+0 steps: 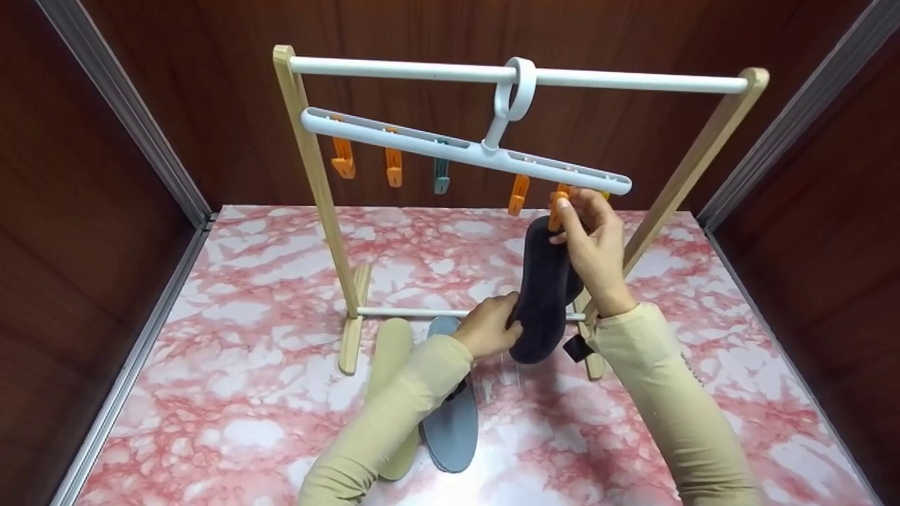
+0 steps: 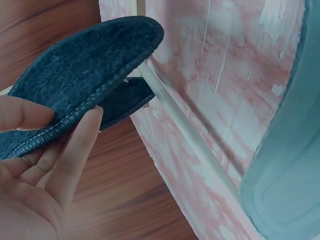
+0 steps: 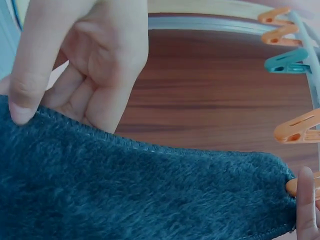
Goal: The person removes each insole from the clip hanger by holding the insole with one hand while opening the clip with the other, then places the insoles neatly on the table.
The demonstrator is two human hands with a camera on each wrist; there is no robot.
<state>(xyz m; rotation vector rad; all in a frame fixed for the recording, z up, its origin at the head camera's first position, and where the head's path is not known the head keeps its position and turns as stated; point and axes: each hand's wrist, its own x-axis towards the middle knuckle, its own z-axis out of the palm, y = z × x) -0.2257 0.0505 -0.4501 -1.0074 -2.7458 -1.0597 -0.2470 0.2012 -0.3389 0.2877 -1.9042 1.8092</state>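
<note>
A dark fuzzy insole (image 1: 543, 295) hangs lengthwise below the right end of a white clip hanger (image 1: 422, 144). My left hand (image 1: 492, 327) pinches its side edge near the lower end; in the left wrist view the thumb lies on the fluffy face (image 2: 85, 65) and the fingers are behind. My right hand (image 1: 596, 246) pinches an orange clothespin (image 1: 557, 211) at the insole's top end. In the right wrist view that clothespin (image 3: 292, 187) touches the insole's end, partly behind a finger. A second dark insole (image 2: 127, 100) hangs behind the first, its top hidden by my right hand.
The hanger tilts down rightward from the white rod (image 1: 401, 69) of a wooden rack. More orange clothespins (image 1: 394, 165) and a teal one (image 1: 441, 176) hang along it. Below, beige insoles (image 1: 394, 344) and grey insoles (image 1: 453, 436) lie on the pink marbled surface (image 1: 239, 351). Brown walls enclose it.
</note>
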